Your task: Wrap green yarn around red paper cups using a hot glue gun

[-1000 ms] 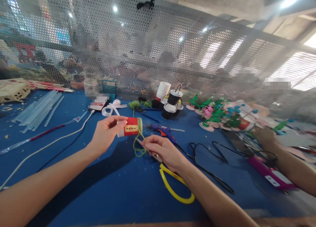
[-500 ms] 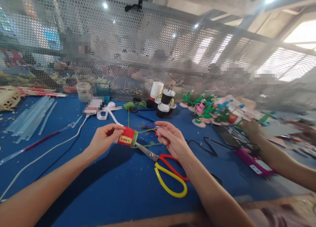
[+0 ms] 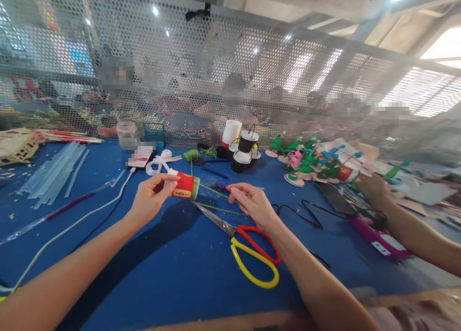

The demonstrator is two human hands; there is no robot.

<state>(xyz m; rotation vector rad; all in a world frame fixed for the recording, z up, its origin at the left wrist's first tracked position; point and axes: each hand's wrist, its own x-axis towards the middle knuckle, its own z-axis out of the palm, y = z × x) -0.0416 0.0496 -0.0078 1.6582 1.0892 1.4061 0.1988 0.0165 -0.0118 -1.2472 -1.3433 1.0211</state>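
The right hand is now pinching the green cord taut and level, where half a second ago it was lifting it higher; the winding onto the small red cup looks to be continuing. The left hand is gripping that cup above the blue table, left of centre. The scissors are lying released, near and right. A co-worker's hand at far right is blurring, its grip unreadable. The cord's far end is hard to trace.
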